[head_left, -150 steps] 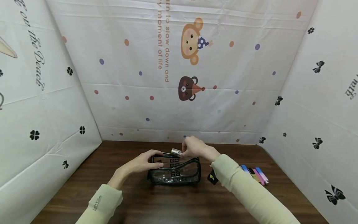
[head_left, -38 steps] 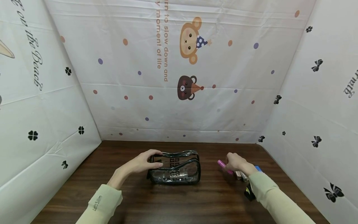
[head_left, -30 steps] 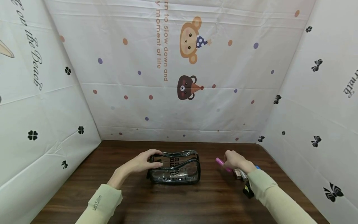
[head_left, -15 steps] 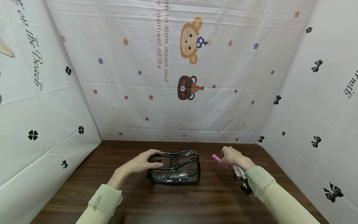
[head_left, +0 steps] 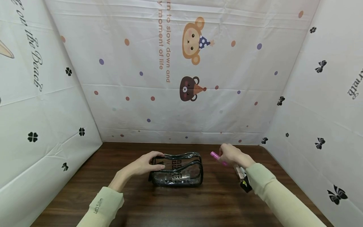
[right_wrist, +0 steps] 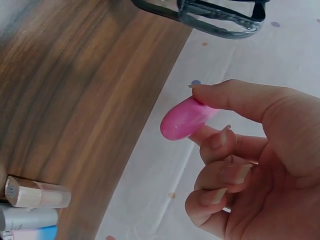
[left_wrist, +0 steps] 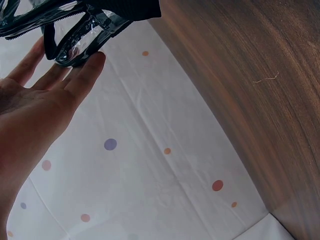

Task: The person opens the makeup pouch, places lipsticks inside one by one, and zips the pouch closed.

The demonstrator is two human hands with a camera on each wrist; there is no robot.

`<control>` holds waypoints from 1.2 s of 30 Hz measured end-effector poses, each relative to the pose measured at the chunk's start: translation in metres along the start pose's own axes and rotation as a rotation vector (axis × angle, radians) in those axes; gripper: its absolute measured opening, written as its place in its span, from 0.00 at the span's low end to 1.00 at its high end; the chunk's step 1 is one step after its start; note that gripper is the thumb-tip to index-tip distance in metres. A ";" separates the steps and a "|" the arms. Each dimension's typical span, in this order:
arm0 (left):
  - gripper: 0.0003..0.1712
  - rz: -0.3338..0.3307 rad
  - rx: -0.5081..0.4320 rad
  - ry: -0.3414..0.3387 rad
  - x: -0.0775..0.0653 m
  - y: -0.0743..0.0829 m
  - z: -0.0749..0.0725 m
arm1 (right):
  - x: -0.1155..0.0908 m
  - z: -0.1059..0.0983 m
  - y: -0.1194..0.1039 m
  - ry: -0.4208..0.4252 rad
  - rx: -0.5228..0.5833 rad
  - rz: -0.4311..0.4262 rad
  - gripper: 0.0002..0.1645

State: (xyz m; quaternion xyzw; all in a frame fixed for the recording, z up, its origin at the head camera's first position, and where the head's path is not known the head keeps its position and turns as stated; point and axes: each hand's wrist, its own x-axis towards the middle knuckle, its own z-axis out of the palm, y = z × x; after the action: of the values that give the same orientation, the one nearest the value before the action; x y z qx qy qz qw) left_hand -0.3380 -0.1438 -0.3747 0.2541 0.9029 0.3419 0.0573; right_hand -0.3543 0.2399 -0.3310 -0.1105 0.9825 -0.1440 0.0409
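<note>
A clear toiletry bag (head_left: 181, 181) with black trim and lettering stands on the table, its top gaping. My left hand (head_left: 146, 165) grips the bag's left end, thumb over the front edge and fingers at the back edge. In the left wrist view, extended fingertips touch the black-trimmed bag (left_wrist: 75, 50). To the bag's right and raised above the table, my right hand (head_left: 233, 155) pinches a glossy pink tube (head_left: 215, 155). The right wrist view shows the pink tube's rounded end (right_wrist: 180, 121) between thumb and index finger, with the other fingers curled. A pale tube lies inside the bag.
Small cosmetics lie right of the bag, partly hidden by the right arm: a beige tube (head_left: 239, 173), a black item (head_left: 245, 184) and a silver tube (right_wrist: 30, 218). White printed sheets (head_left: 136, 104) wall the brown wooden table (head_left: 175, 208) at the back and sides.
Earlier my right hand held a silvery tube over the bag; now it holds the pink tube, which moves left and up from the cosmetics. My left hand stays on the bag.
</note>
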 end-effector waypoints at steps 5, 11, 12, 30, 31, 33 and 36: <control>0.33 0.003 -0.005 -0.003 0.000 0.001 0.000 | 0.002 -0.005 -0.007 -0.013 -0.012 -0.025 0.07; 0.33 0.001 -0.004 -0.004 0.000 0.001 0.000 | 0.004 -0.008 -0.014 -0.022 -0.032 -0.031 0.08; 0.33 0.001 -0.003 -0.004 0.000 0.001 0.000 | 0.005 -0.008 -0.015 -0.018 -0.039 -0.038 0.09; 0.33 -0.012 0.003 -0.004 0.000 0.002 0.000 | 0.009 -0.021 -0.042 -0.015 -0.077 -0.094 0.12; 0.33 -0.012 0.003 -0.003 0.001 0.002 0.000 | 0.009 -0.021 -0.043 -0.018 -0.078 -0.095 0.12; 0.33 -0.011 0.004 -0.002 0.001 0.002 0.000 | 0.010 -0.022 -0.047 -0.022 -0.082 -0.103 0.12; 0.34 -0.010 0.003 -0.002 0.000 0.002 0.000 | 0.010 -0.023 -0.053 -0.029 -0.082 -0.112 0.12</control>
State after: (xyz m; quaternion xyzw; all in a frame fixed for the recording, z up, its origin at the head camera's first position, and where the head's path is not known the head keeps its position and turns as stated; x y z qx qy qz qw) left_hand -0.3377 -0.1426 -0.3734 0.2499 0.9047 0.3400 0.0596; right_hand -0.3560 0.1941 -0.2941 -0.1690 0.9792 -0.1041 0.0422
